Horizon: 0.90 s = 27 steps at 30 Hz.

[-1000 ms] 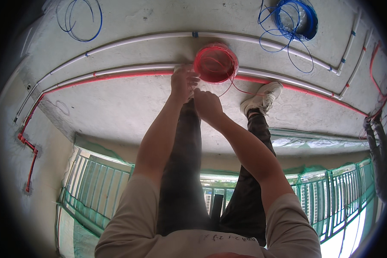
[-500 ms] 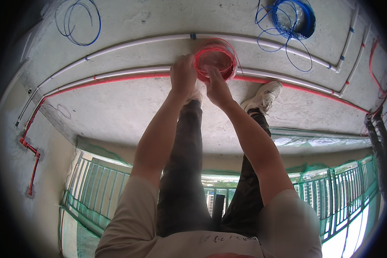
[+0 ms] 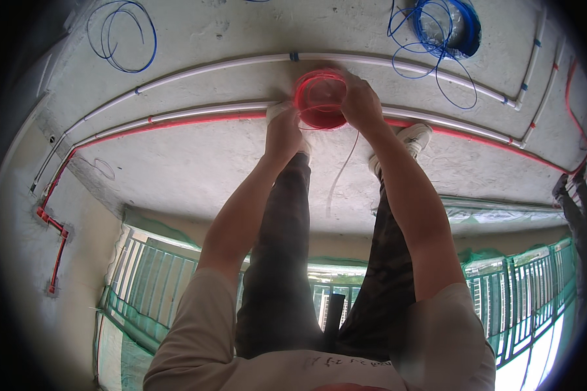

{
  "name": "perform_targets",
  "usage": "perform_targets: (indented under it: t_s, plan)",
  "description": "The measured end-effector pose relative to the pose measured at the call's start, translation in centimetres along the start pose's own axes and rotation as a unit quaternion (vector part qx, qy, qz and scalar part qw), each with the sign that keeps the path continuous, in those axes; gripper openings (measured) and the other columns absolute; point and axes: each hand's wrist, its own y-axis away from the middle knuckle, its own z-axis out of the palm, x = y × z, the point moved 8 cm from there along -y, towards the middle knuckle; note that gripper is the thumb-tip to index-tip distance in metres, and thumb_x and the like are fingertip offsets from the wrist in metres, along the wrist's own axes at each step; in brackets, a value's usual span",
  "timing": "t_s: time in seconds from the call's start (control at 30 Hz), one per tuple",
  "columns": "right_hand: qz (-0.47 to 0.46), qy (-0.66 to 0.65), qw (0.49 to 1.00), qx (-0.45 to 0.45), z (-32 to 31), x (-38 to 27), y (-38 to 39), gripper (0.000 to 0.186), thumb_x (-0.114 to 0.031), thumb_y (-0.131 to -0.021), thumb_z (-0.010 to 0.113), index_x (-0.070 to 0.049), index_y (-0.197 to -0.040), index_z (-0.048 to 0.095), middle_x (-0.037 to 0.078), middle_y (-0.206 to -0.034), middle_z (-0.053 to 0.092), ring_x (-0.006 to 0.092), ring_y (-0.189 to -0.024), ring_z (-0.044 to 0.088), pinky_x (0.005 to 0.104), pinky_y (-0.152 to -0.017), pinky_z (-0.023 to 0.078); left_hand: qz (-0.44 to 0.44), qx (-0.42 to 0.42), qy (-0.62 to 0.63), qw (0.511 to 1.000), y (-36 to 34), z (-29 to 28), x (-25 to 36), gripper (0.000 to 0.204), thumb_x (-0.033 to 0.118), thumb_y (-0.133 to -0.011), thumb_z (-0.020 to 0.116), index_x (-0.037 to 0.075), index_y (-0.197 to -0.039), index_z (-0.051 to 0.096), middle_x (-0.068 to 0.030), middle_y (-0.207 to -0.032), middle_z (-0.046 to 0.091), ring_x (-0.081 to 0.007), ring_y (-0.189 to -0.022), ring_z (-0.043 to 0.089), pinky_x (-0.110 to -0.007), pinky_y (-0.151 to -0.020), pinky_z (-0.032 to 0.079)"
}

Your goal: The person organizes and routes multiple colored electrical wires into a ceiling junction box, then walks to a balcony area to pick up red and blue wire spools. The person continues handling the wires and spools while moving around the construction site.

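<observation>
A coil of red wire point(image 3: 322, 121) is held up between my hands, above the pipes on the concrete floor. My left hand point(image 3: 284, 133) grips the coil's lower left side with closed fingers. On the upper right of the coil my right hand point(image 3: 362, 104) is closed around its rim; the fingertips are partly hidden behind it. A loose wire end point(image 3: 346, 166) hangs from the coil, below my right hand.
White conduits point(image 3: 222, 67) and a red pipe point(image 3: 195, 119) run across the floor. A large blue wire coil point(image 3: 466, 42) lies at the far right, a thin blue wire loop point(image 3: 154, 49) at the far left. Green netting and railings point(image 3: 150, 280) stand near me.
My right hand has moved from the coil's lower middle to its upper right side. My left hand has slid lower on the left. A loose wire end now hangs below the coil.
</observation>
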Motion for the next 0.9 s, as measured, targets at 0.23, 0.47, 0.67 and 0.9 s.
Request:
perform_targets:
  t_s: [0.23, 0.47, 0.67, 0.9]
  plan:
    - [0.099, -0.025, 0.995, -0.006, 0.4, 0.7, 0.3, 0.053, -0.047, -0.101, 0.052, -0.011, -0.140, 0.053, 0.018, -0.127, 0.066, 0.0399, -0.113, 0.065, 0.0508, -0.095, 0.052, 0.036, 0.032, 0.002, 0.999, 1.1, 0.3, 0.6, 0.022, 0.005, -0.096, 0.056, 0.001, -0.115, 0.067, -0.0229, -0.110, 0.069, -0.0417, -0.102, 0.066, -0.046, -0.086, 0.053]
    - [0.006, -0.016, 1.000, -0.021, -0.7, -0.7, 4.6, 0.071, -0.056, -0.093, 0.066, -0.013, -0.147, 0.047, 0.015, -0.136, 0.061, 0.0389, -0.111, 0.067, 0.0497, -0.088, 0.055, 0.016, 0.027, 0.006, 1.000, 3.2, 1.5, -0.8, 0.020, 0.001, -0.091, 0.058, 0.001, -0.111, 0.063, -0.0196, -0.103, 0.068, -0.0379, -0.096, 0.067, -0.046, -0.083, 0.054]
    - [0.016, -0.034, 0.998, -0.052, 0.5, 4.2, 8.3, 0.055, -0.046, -0.096, 0.066, -0.011, -0.138, 0.057, 0.021, -0.112, 0.071, 0.0384, -0.097, 0.071, 0.0479, -0.083, 0.055, -0.147, -0.010, -0.057, 0.987, 1.7, 2.3, -3.8, 0.057, 0.003, -0.087, 0.059, 0.007, -0.141, 0.042, -0.0209, -0.115, 0.064, -0.0423, -0.107, 0.064, -0.052, -0.085, 0.054]
    - [0.182, -0.176, 0.967, -0.021, 1.4, 9.8, 9.3, 0.045, -0.038, -0.102, 0.061, -0.006, -0.133, 0.061, 0.018, -0.099, 0.071, 0.0305, -0.088, 0.068, 0.0405, -0.080, 0.052, -0.103, 0.011, -0.025, 0.994, 0.7, 2.5, -1.6, 0.081, 0.001, -0.084, 0.060, 0.016, -0.157, 0.029, -0.0241, -0.134, 0.055, -0.0460, -0.121, 0.058, -0.054, -0.098, 0.050]
